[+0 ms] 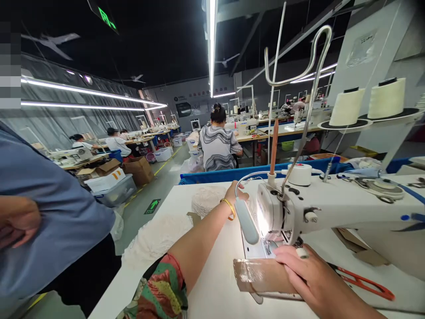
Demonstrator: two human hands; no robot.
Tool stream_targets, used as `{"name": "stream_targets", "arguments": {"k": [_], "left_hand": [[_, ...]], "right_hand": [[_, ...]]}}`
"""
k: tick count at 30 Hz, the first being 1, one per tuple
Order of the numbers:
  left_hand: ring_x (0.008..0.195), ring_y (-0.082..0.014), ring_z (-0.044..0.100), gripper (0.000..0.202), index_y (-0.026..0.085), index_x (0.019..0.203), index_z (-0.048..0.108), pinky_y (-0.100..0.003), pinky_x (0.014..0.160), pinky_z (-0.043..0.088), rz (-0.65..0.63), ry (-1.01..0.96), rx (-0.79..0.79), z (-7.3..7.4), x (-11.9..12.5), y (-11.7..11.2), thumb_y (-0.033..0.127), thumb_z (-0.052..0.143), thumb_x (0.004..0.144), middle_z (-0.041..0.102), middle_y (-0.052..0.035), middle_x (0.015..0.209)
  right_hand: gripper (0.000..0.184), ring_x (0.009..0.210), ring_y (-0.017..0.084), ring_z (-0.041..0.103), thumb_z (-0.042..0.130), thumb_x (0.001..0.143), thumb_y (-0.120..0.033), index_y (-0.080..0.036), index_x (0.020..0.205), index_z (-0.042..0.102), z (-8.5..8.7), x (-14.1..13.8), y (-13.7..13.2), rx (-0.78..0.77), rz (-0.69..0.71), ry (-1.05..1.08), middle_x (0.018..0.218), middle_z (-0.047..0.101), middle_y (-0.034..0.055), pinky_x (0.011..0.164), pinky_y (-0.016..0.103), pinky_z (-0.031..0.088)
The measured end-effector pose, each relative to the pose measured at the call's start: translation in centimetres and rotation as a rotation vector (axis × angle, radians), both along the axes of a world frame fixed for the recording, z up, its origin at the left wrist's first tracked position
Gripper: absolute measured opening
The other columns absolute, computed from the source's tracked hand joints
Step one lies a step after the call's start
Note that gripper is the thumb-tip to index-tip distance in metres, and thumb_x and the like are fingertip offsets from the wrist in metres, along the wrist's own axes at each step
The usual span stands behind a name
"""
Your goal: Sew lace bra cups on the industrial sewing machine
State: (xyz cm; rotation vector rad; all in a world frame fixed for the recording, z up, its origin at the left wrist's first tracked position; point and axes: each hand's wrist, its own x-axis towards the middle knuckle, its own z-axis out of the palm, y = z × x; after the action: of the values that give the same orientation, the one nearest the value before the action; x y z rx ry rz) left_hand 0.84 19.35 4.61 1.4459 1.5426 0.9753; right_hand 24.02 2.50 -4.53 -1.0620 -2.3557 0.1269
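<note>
I sit at a white sewing machine [332, 208] on a white table [215, 283]. My left hand [235, 191], with a gold bangle at the wrist, reaches past the machine's head towards a pile of cream lace [206, 199]; its fingers curl, and what they grip is hidden. My right hand [305, 270] lies flat, fingers spread, on a shiny tan piece of fabric [259, 274] by the lit needle area. A white band sits on one finger.
A person in a blue shirt [49, 221] stands close at my left. More cream lace [156, 239] lies at the table's left edge. Red-handled scissors [365, 283] lie at the right. Two thread cones [365, 104] stand on a rack. Other workers sit at machines beyond.
</note>
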Motion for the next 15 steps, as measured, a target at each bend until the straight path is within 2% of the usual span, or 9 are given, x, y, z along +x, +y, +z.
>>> {"name": "stream_targets", "arguments": {"k": [4,7,11,15], "left_hand": [[0.092,-0.0194,0.072,0.032,0.016,0.128,0.065,-0.037,0.079,0.064,0.099,0.199,0.064,3.6,-4.6,2.7,0.036,0.069,0.103,0.071,-0.0077,0.117],[0.095,-0.0203,0.072,0.033,0.017,0.130,0.065,-0.038,0.081,0.065,0.224,0.337,0.093,4.8,-9.5,3.3,0.036,0.069,0.104,0.071,-0.0084,0.120],[0.105,-0.0230,0.071,0.034,0.018,0.132,0.065,-0.043,0.090,0.064,0.364,0.490,0.095,3.9,-15.1,2.9,0.036,0.068,0.104,0.069,-0.0099,0.127],[0.111,-0.0251,0.070,0.036,0.018,0.134,0.065,-0.047,0.095,0.062,0.407,0.604,0.097,2.0,-17.1,2.2,0.037,0.068,0.104,0.068,-0.0107,0.131]], "right_hand": [[0.036,0.101,0.029,0.077,0.051,0.099,-0.020,-0.034,0.128,0.068,-0.7,0.3,0.4,0.024,-0.004,0.050,0.117,0.077,0.0089,0.080,0.040,0.068],[0.038,0.097,0.030,0.078,0.051,0.096,-0.019,-0.035,0.125,0.069,-0.2,-0.2,0.2,0.059,-0.004,0.115,0.112,0.078,0.0079,0.079,0.042,0.068],[0.035,0.099,0.030,0.077,0.048,0.097,-0.018,-0.034,0.120,0.068,0.8,-0.9,-0.2,0.057,-0.019,0.134,0.115,0.078,0.0081,0.079,0.042,0.066],[0.034,0.096,0.028,0.079,0.045,0.097,-0.017,-0.032,0.117,0.069,1.3,-1.2,0.0,0.054,-0.021,0.116,0.111,0.079,0.0079,0.076,0.040,0.067]]}}
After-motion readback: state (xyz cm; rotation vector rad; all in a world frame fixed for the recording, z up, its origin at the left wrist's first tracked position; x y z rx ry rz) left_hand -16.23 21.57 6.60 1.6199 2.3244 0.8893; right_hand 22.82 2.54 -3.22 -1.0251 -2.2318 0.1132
